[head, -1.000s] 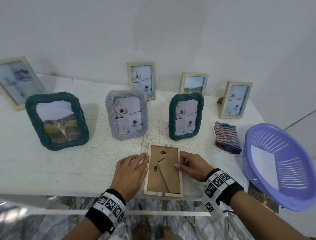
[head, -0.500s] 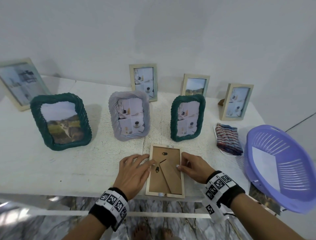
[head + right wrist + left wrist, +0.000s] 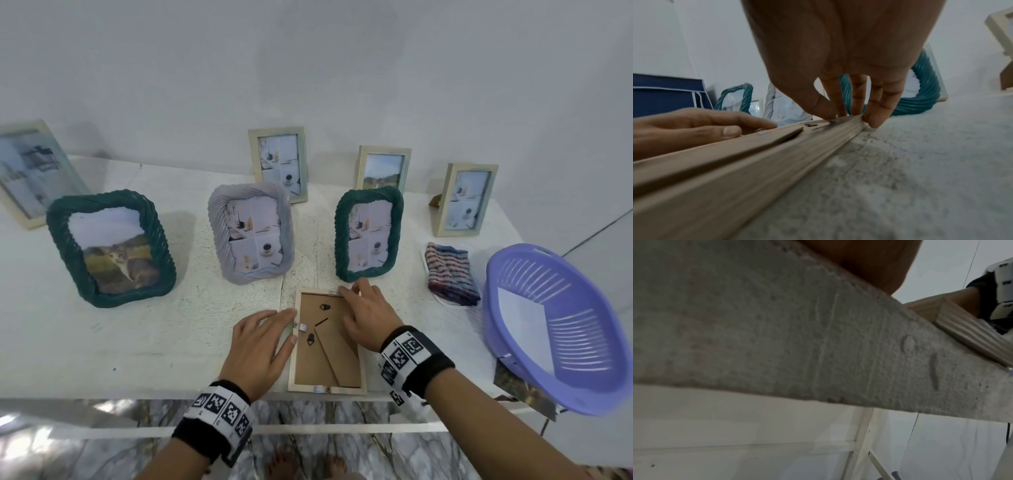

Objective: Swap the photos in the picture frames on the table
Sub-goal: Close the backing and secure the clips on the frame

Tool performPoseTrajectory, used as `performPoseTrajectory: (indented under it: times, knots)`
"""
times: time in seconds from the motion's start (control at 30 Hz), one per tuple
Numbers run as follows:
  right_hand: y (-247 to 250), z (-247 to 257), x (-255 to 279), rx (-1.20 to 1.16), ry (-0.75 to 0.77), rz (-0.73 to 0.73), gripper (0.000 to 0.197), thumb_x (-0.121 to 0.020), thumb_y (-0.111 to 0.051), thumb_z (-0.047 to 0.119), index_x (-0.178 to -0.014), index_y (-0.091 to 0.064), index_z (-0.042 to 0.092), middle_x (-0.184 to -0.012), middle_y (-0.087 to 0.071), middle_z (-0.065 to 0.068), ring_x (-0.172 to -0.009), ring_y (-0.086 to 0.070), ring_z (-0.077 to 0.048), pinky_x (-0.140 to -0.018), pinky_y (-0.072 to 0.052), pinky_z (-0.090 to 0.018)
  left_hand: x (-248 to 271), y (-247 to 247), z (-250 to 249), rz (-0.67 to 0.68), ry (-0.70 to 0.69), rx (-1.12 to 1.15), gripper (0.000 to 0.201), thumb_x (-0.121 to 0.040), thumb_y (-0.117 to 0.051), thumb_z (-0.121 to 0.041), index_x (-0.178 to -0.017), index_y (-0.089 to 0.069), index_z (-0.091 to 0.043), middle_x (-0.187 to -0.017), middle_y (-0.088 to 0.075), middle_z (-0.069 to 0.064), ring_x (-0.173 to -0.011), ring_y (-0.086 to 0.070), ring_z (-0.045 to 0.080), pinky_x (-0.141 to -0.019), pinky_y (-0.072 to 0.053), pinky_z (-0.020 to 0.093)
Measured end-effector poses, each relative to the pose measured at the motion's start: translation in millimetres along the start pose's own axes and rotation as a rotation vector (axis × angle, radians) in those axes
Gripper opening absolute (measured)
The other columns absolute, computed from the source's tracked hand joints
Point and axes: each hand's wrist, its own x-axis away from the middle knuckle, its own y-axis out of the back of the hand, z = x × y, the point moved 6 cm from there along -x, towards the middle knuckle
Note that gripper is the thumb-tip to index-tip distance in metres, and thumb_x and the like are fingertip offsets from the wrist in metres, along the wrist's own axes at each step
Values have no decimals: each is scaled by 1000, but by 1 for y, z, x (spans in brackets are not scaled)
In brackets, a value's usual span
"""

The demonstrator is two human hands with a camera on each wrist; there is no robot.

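A light wooden picture frame (image 3: 327, 342) lies face down at the table's front edge, its brown backing board and folded stand facing up. My left hand (image 3: 284, 325) lies flat beside it, straight fingers touching the left rail near a small side tab (image 3: 303, 328). My right hand (image 3: 349, 294) reaches to the frame's far right corner. In the right wrist view the right hand's fingertips (image 3: 875, 120) and thumb press down on the top rail at a small metal tab (image 3: 833, 121). The photo inside is hidden.
Behind stand a dark green frame with a cat photo (image 3: 113, 250), a lilac frame (image 3: 251, 233), a second green frame (image 3: 370, 233) and several wooden frames by the wall (image 3: 279, 164). A striped cloth (image 3: 450, 274) and a purple basket (image 3: 555, 325) sit to the right.
My right hand has moved from the middle of the frame's right rail up to its far right corner. The left hand has stayed at the left rail.
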Motion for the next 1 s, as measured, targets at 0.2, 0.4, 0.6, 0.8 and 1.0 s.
performPoseTrajectory:
  times: [0.2,0.4,0.6,0.8,1.0]
  knots:
    - [-4,0,8,-27,20,2,54,-90,-45,15,-143,-40,20,-129,-37,-9,-110,-39,-26,-96,-39,-32,0,0,-1,-19,-8,11,42,-96,-36,-45,-134,-51,-31,-126,-60,-17,-124,-39,6,-97,-19,23]
    - [-13,-6,15,-133,17,4,58,-88,-42,12,-141,-43,36,-135,-33,-5,-115,-38,-26,-100,-33,-30,-1,0,0,-22,-17,11,44,-96,-37,-46,-135,-50,-31,-128,-58,-18,-124,-39,7,-97,-19,23]
    - [-12,2,36,-311,5,-26,63,-90,-56,44,-146,-27,37,-151,-23,2,-136,-30,-22,-105,-28,-24,-1,2,-1,-24,-21,21,44,-97,-36,-47,-135,-50,-31,-128,-59,-16,-123,-39,7,-97,-20,23]
    - [-43,17,79,-280,7,99,108,-69,-63,74,-148,6,48,-156,28,8,-147,8,-13,-117,-24,-39,-1,2,-1,-22,-19,17,44,-96,-36,-48,-135,-50,-31,-128,-59,-16,-123,-40,7,-96,-19,22]
    - [-53,16,79,-267,13,34,104,-71,-58,77,-148,4,48,-155,32,6,-147,15,-17,-119,-14,-40,-1,2,-3,-22,-23,10,45,-96,-37,-45,-135,-51,-29,-124,-61,-16,-123,-41,8,-96,-20,23]
